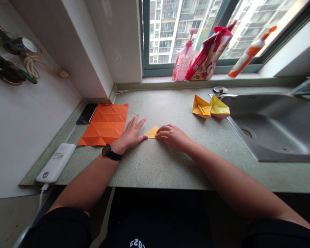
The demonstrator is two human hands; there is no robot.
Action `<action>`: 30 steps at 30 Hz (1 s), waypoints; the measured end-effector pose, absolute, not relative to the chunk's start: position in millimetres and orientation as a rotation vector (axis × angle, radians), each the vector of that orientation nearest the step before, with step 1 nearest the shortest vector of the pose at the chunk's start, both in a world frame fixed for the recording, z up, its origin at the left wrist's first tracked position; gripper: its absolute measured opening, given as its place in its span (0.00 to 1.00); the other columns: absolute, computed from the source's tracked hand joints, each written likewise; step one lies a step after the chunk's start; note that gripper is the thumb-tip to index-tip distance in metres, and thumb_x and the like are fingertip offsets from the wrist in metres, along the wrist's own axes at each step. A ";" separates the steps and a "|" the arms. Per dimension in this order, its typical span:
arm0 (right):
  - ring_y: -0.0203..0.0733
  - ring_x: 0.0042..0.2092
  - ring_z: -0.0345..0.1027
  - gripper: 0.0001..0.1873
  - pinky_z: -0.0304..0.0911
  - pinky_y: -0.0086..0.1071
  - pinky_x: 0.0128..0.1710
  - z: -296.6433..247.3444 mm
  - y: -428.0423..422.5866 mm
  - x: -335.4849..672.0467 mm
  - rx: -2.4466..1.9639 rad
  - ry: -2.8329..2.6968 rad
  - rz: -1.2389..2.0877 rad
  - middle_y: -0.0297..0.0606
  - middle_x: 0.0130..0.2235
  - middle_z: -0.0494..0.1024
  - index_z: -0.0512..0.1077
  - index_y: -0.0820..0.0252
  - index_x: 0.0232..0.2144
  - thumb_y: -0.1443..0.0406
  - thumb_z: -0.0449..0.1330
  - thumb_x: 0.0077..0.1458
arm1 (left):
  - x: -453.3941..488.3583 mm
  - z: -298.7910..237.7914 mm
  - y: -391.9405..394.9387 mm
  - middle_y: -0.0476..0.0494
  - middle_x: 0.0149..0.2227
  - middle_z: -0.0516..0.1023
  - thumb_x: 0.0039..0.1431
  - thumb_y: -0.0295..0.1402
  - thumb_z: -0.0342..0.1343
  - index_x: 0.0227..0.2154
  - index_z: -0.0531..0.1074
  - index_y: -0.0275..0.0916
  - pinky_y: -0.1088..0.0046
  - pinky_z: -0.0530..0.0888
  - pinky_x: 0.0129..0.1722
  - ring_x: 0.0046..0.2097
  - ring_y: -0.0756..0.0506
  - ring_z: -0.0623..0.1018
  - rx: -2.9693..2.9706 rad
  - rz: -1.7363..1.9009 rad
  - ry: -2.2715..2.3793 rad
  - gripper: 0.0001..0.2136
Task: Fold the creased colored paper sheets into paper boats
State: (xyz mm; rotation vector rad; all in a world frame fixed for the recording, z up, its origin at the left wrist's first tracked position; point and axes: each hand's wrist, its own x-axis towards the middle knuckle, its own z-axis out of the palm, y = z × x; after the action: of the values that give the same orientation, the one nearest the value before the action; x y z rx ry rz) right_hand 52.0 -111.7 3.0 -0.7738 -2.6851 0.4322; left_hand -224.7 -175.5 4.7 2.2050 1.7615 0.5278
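Note:
A small yellow-orange paper (151, 133), folded into a triangle, lies flat on the countertop between my hands. My left hand (131, 133) has its fingers spread on the counter, and its thumb tip touches the triangle's left corner. Over the right corner, my right hand (173, 137) has its fingers bent and drawn together, gripping the paper there and covering that part of it. A creased orange paper sheet (105, 123) is spread out just left of my left hand. Farther back on the right stand two folded paper shapes, one orange-yellow (202, 106) and one lemon yellow (220, 107).
A phone (87, 113) and a white power bank (56, 163) with a cable lie at the left. The steel sink (276, 127) is at the right. On the sill stand a pink pump bottle (184, 62), a red bag (209, 57) and an orange-white bottle (249, 55).

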 end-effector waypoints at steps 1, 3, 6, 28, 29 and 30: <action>0.50 0.54 0.78 0.15 0.70 0.49 0.60 3.1 -111.5 51.8 -0.771 -2.684 0.436 0.37 0.55 0.86 0.87 0.42 0.48 0.67 0.63 0.71 | -228.8 4.9 -175.7 0.29 0.83 0.42 0.66 0.42 0.69 0.78 0.54 0.46 0.41 0.58 0.78 0.82 0.25 0.48 2.192 0.523 1.768 0.44; 0.50 0.53 0.77 0.15 0.70 0.49 0.60 3.3 -111.4 51.5 -0.770 -2.686 0.442 0.37 0.55 0.86 0.87 0.42 0.48 0.67 0.62 0.71 | -236.6 6.8 -175.8 0.28 0.83 0.40 0.65 0.41 0.69 0.79 0.50 0.44 0.42 0.57 0.78 0.82 0.26 0.47 2.163 0.511 1.775 0.47; 0.50 0.53 0.77 0.16 0.70 0.48 0.60 3.5 -111.4 51.3 -0.775 -2.687 0.452 0.36 0.54 0.86 0.87 0.42 0.48 0.67 0.62 0.72 | -242.3 13.7 -176.5 0.30 0.82 0.48 0.67 0.34 0.64 0.80 0.48 0.44 0.45 0.58 0.79 0.82 0.30 0.52 2.178 0.582 1.761 0.44; 0.64 0.75 0.59 0.35 0.59 0.64 0.73 -13.9 -83.3 77.5 -1.197 -2.533 0.541 0.48 0.72 0.69 0.75 0.45 0.65 0.55 0.76 0.57 | -203.5 -4.8 -173.5 0.31 0.79 0.57 0.72 0.51 0.60 0.74 0.61 0.46 0.34 0.50 0.78 0.81 0.26 0.53 2.256 0.443 1.868 0.34; 0.64 0.76 0.58 0.35 0.58 0.64 0.73 -11.7 -80.0 84.1 -1.201 -2.553 0.557 0.48 0.73 0.68 0.74 0.45 0.66 0.54 0.75 0.57 | -203.2 -4.5 -173.4 0.30 0.79 0.57 0.72 0.51 0.60 0.74 0.61 0.46 0.34 0.50 0.78 0.81 0.26 0.53 2.247 0.432 1.867 0.33; 0.64 0.76 0.59 0.35 0.59 0.63 0.73 -8.8 -77.4 90.1 -1.188 -2.570 0.573 0.49 0.73 0.68 0.75 0.46 0.66 0.55 0.75 0.58 | -203.0 -4.2 -173.4 0.30 0.79 0.56 0.72 0.51 0.60 0.74 0.61 0.45 0.34 0.50 0.78 0.81 0.26 0.53 2.239 0.426 1.865 0.33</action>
State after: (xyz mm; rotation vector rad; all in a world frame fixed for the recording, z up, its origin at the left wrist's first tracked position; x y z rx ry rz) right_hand 90.1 -77.4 -8.8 -1.1884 -2.5700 0.5725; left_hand -203.0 -173.4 -4.2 2.2394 1.8647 0.4259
